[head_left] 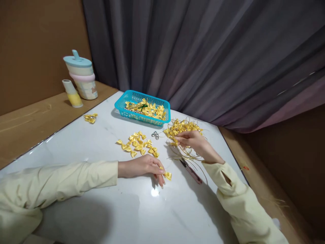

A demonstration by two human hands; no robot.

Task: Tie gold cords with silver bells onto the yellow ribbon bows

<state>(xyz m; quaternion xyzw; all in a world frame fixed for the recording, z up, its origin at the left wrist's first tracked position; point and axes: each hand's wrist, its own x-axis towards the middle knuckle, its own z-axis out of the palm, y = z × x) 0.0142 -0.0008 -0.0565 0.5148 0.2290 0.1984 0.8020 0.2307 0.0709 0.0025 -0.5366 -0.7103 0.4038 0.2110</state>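
Note:
My left hand [147, 166] is closed on a small yellow satin bow [167, 175], pinched between thumb and fingers just above the white tabletop. My right hand [191, 139] reaches to the near side of a heap of yellow bows with gold cords [181, 127]. Its fingertips are drawn together; whatever lies between them is too small to make out. Loose gold cords [186, 154] curl beneath that hand. Several loose yellow bows [138, 144] lie spread beyond my left hand. A small cluster of silver pieces [155, 135] sits between them and the heap.
A blue plastic basket [122, 110] at the back holds more yellow bows. A cutter-like tool with a pinkish handle [191, 172] lies below the cords. A small bundle of bows [90, 118] rests at left, near a tumbler [85, 84] and a yellow-white cylinder [73, 95]. Dark curtains [177, 51] hang behind.

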